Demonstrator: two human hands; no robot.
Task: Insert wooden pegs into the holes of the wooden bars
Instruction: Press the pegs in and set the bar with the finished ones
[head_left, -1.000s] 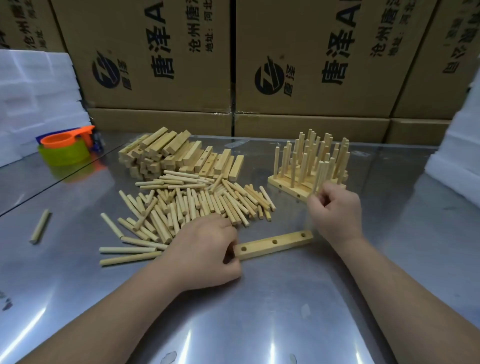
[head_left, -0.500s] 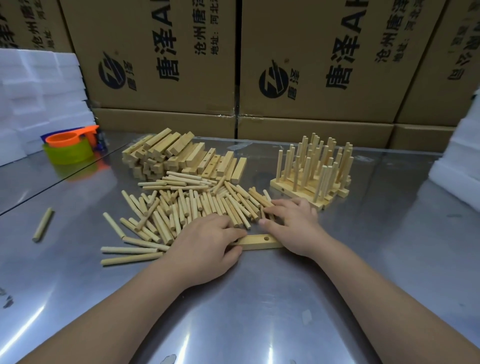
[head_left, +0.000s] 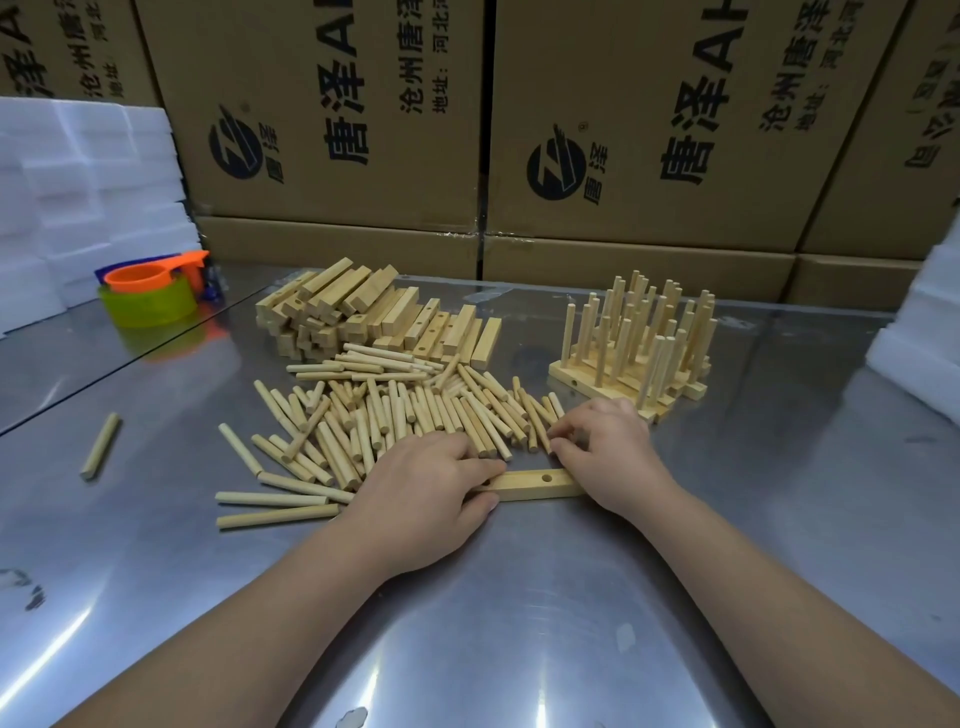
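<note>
Your left hand (head_left: 426, 493) pinches the left end of the bar (head_left: 540, 484) between thumb and fingers, I think to keep it steady on the table (head_left: 519, 623). Your right hand (head_left: 608, 452) covers its right end, with fingers curled on the pegs (head_left: 395, 415) just behind. Whether they pinch one already, I cannot tell.

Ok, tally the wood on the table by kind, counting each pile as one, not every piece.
Stack of bare bars: 1
Heap of loose pegs: 1
Cluster of pegged bars: 1
Single bar in front: 1
Stray peg at far left: 1
Total: 5
</note>
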